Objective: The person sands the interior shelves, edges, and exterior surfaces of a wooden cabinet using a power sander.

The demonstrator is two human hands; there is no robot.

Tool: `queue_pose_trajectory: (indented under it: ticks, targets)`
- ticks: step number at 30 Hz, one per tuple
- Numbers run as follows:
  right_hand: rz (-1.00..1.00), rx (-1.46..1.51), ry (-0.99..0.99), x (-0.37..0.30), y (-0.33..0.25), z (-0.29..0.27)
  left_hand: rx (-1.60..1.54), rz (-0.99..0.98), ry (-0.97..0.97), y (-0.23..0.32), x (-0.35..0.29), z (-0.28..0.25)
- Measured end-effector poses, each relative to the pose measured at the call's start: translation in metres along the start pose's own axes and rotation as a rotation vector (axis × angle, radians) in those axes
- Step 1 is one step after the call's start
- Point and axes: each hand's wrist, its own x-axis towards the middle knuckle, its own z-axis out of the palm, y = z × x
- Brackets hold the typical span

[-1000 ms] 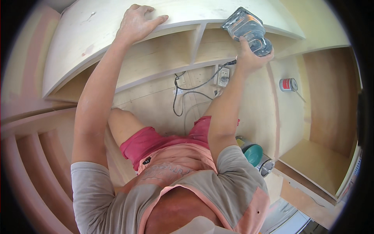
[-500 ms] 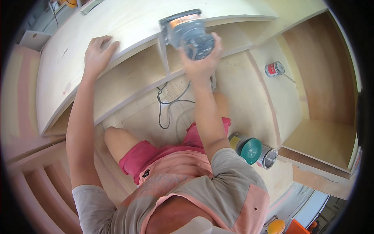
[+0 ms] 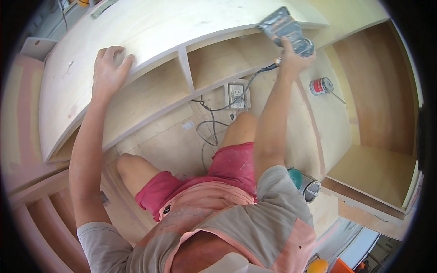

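Observation:
My right hand (image 3: 296, 63) is wrapped round the grip of a dark electric sander (image 3: 284, 29). Its flat pad sits at the front edge of the pale wooden cabinet top (image 3: 150, 34), near the right end. A black power cord (image 3: 261, 71) trails from the sander down toward a socket box. Resting near the left part of that front edge, my left hand (image 3: 109, 73) has its fingers slightly bent, thumb apart, with nothing in it. Below the top, open compartments (image 3: 227, 52) are split by an upright divider (image 3: 185, 68).
A wall socket (image 3: 236, 94) sits in a wooden box under the cabinet. To the right, a red-labelled can (image 3: 321, 85) with a stick lies near a brown-lined cabinet (image 3: 373, 77). Another can (image 3: 312, 191) and a green lid (image 3: 296, 178) are beside my right upper arm. Cord loops hang between my knees.
My right hand has carried the sander to the right along the cabinet's front edge, and the cord has swung with it. My left hand stays nearly in place.

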Motion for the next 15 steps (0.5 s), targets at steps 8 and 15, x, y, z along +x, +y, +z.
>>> queue_pose_trajectory:
  ticks: [8,15]
  targets:
    - [-0.852,-0.251,-0.166,-0.104,-0.017,0.014,0.006,0.019,0.002,0.007,-0.001,-0.006]
    - [-0.417,-0.008,-0.125,-0.039,0.023,-0.002,0.022,0.044,-0.009,0.009,-0.005,-0.004]
